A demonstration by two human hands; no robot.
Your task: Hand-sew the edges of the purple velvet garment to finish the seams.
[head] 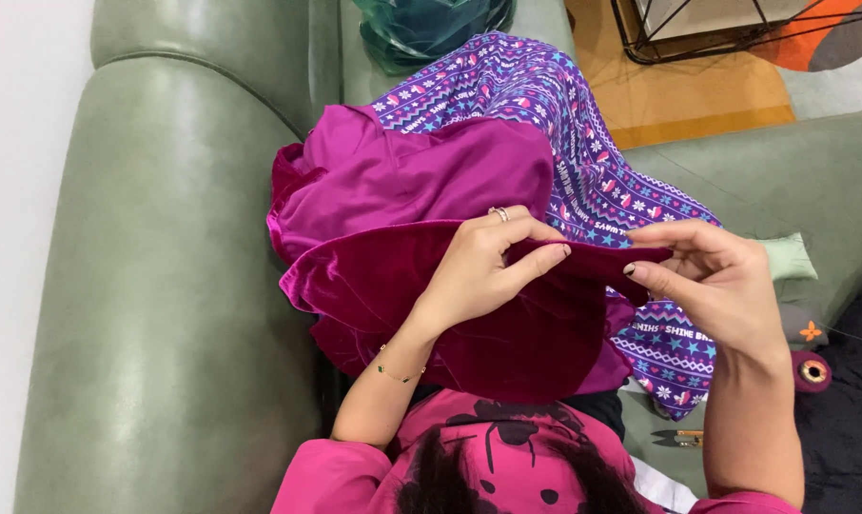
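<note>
The left hand [483, 271] pinches the folded edge of a magenta velvet garment [393, 286], thumb and forefinger closed tight on the cloth, the other fingers curled over the fold. The right hand [712, 276] meets it from the other side, thumb and fingertips pressed together on the same dark edge; whether a needle or thread sits between those fingertips is too small to tell. The garment lies heaped over the person's lap and spills toward the left arm of the sage-green leather sofa [165, 314], its satin lining bunched up behind the hands. Under it a purple patterned fleece blanket [593, 181] runs from the sofa's back down to the front edge of the seat. As a judgement, the smooth velvet could slide out of so small a pinch, losing the fold, and the weight of the heap hanging to the left could drag the edge away. A spool of dark thread [813, 372] rests at the right edge of the seat beside a grey cushion [802, 324], and small scissors [678, 438] lie near the front edge. Beyond the sofa, an orange rug [697, 95] carries a black wire-framed table [697, 38].
</note>
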